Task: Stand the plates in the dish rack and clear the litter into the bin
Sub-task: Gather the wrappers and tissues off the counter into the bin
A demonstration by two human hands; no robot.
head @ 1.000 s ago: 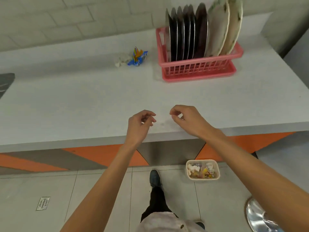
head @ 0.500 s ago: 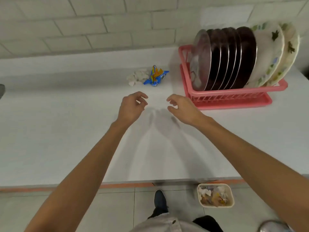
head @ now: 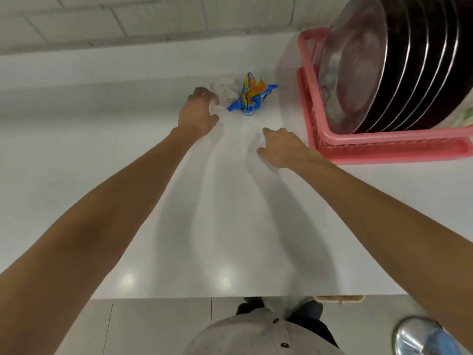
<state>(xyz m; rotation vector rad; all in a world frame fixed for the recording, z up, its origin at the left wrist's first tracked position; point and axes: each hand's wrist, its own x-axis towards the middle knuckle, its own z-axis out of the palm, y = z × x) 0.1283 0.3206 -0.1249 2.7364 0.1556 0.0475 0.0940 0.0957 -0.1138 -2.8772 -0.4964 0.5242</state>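
The table (head: 102,155) stood against a brick wall (head: 102,16). Fingers (head: 202,93) of the left hand (head: 198,114) curled at the tissue (head: 226,89), grip undeterminable. The right hand (head: 281,147) was slack and empty. Risk: the light wrapper (head: 252,98) could skid away.

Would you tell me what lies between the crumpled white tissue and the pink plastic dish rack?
The crumpled blue-and-orange wrapper lies there, in the head view.

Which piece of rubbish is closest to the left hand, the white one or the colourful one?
The crumpled white paper: the left hand has its fingers right at its edge. The blue and orange wrapper lies beside it, further toward the pink dish rack.
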